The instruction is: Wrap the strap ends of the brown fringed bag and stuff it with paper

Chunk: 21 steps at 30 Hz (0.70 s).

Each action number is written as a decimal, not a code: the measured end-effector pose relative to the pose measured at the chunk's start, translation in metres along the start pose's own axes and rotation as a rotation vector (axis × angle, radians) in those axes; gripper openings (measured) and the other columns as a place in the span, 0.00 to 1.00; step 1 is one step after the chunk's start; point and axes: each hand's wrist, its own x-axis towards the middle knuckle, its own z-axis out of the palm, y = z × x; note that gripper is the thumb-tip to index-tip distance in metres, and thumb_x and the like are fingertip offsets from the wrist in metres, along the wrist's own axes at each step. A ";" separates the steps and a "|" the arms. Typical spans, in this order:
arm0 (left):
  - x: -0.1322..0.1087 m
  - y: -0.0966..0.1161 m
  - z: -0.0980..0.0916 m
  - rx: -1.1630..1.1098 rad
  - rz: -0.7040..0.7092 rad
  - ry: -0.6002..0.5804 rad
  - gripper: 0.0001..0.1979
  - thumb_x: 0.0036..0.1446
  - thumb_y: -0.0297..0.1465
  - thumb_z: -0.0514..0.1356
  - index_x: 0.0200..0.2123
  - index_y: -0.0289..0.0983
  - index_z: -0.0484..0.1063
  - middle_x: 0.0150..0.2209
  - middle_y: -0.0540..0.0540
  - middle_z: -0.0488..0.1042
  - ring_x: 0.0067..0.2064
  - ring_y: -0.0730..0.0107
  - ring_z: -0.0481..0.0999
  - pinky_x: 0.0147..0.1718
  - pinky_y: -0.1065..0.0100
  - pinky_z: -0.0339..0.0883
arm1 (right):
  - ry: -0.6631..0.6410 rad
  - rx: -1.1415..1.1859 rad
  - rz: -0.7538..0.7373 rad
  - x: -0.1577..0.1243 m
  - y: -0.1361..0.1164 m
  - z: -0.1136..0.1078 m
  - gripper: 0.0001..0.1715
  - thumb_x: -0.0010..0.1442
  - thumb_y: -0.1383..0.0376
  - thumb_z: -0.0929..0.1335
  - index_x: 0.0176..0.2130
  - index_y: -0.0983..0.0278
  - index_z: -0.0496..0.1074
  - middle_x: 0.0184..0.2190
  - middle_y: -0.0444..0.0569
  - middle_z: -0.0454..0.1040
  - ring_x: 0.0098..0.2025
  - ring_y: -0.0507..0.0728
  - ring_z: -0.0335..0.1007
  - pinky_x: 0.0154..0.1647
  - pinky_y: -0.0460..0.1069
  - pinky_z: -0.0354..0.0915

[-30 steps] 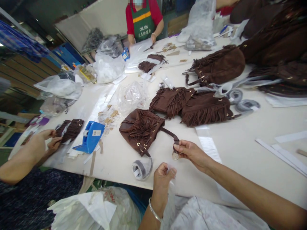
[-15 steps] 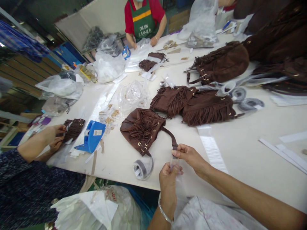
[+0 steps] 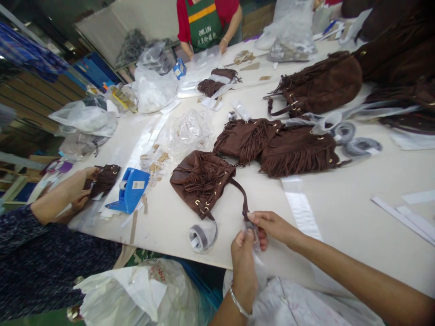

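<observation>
A brown fringed suede bag (image 3: 202, 179) lies on the white table (image 3: 340, 213), its strap (image 3: 242, 197) running toward me. My right hand (image 3: 272, 225) pinches the strap's buckle end. My left hand (image 3: 244, 260) is closed on a small clear plastic sleeve (image 3: 254, 235) held against that buckle. A grey roll of strap in plastic (image 3: 202, 237) lies just left of my hands.
More brown fringed bags (image 3: 278, 147) and a large one (image 3: 322, 86) lie farther back. A blue tape dispenser (image 3: 131, 190) stands at left beside a co-worker's hands (image 3: 76, 188) on a small fringed piece. Another person in a green apron (image 3: 204, 22) works at the far end. Plastic bags (image 3: 149, 294) hang below the table edge.
My left hand has risen from below the table edge to meet my right hand at the buckle, bringing the clear sleeve onto it. The bag has stayed put.
</observation>
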 end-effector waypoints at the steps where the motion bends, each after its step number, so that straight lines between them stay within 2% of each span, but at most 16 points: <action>1: 0.001 -0.002 0.000 -0.010 -0.008 0.019 0.20 0.56 0.45 0.58 0.37 0.31 0.72 0.30 0.42 0.75 0.29 0.68 0.72 0.31 0.67 0.64 | 0.008 -0.010 0.004 0.003 -0.003 -0.003 0.29 0.52 0.40 0.66 0.29 0.63 0.66 0.14 0.38 0.61 0.16 0.49 0.59 0.18 0.46 0.60; 4: 0.005 -0.004 0.001 -0.018 -0.038 0.080 0.21 0.54 0.46 0.60 0.37 0.31 0.72 0.30 0.40 0.76 0.29 0.67 0.73 0.31 0.66 0.65 | 0.164 -0.086 -0.016 0.019 -0.013 -0.008 0.29 0.51 0.40 0.68 0.30 0.64 0.70 0.20 0.44 0.71 0.21 0.50 0.62 0.21 0.45 0.58; 6: 0.007 -0.004 0.001 -0.024 -0.060 0.098 0.22 0.53 0.46 0.61 0.36 0.30 0.72 0.30 0.39 0.76 0.28 0.67 0.73 0.31 0.65 0.65 | 0.223 -0.109 -0.023 0.029 -0.017 -0.009 0.28 0.49 0.43 0.70 0.30 0.65 0.71 0.24 0.47 0.74 0.22 0.49 0.63 0.21 0.44 0.56; 9: 0.008 -0.003 0.002 -0.046 -0.085 0.102 0.22 0.53 0.46 0.61 0.34 0.29 0.72 0.31 0.36 0.77 0.29 0.66 0.74 0.32 0.65 0.65 | 0.175 -0.057 0.010 0.036 -0.020 -0.009 0.25 0.47 0.46 0.73 0.28 0.66 0.70 0.26 0.48 0.75 0.23 0.48 0.62 0.22 0.44 0.56; 12: 0.009 -0.004 0.002 -0.069 -0.110 0.119 0.22 0.55 0.45 0.59 0.37 0.29 0.72 0.32 0.35 0.77 0.30 0.65 0.75 0.33 0.64 0.66 | 0.120 0.017 0.051 0.032 -0.018 -0.011 0.23 0.46 0.49 0.74 0.29 0.66 0.71 0.29 0.48 0.76 0.26 0.48 0.65 0.25 0.43 0.59; 14: 0.010 -0.006 0.003 -0.088 -0.105 0.114 0.20 0.57 0.43 0.58 0.39 0.29 0.72 0.33 0.36 0.77 0.31 0.65 0.75 0.33 0.64 0.66 | 0.101 0.017 0.050 0.028 -0.016 -0.012 0.23 0.47 0.50 0.74 0.29 0.66 0.72 0.25 0.46 0.74 0.23 0.47 0.62 0.23 0.43 0.57; 18: 0.014 -0.007 0.006 -0.115 -0.056 0.077 0.19 0.60 0.42 0.55 0.40 0.31 0.73 0.35 0.38 0.76 0.33 0.66 0.74 0.34 0.65 0.65 | 0.090 0.019 0.074 0.023 -0.013 -0.008 0.23 0.49 0.49 0.73 0.30 0.66 0.72 0.16 0.39 0.63 0.15 0.45 0.51 0.14 0.42 0.46; 21: 0.015 -0.003 0.009 -0.128 -0.015 0.037 0.19 0.61 0.42 0.53 0.41 0.32 0.73 0.36 0.39 0.76 0.33 0.68 0.73 0.36 0.66 0.65 | 0.099 0.083 0.117 0.020 -0.015 -0.003 0.23 0.48 0.48 0.72 0.32 0.65 0.71 0.15 0.38 0.60 0.13 0.46 0.50 0.11 0.43 0.46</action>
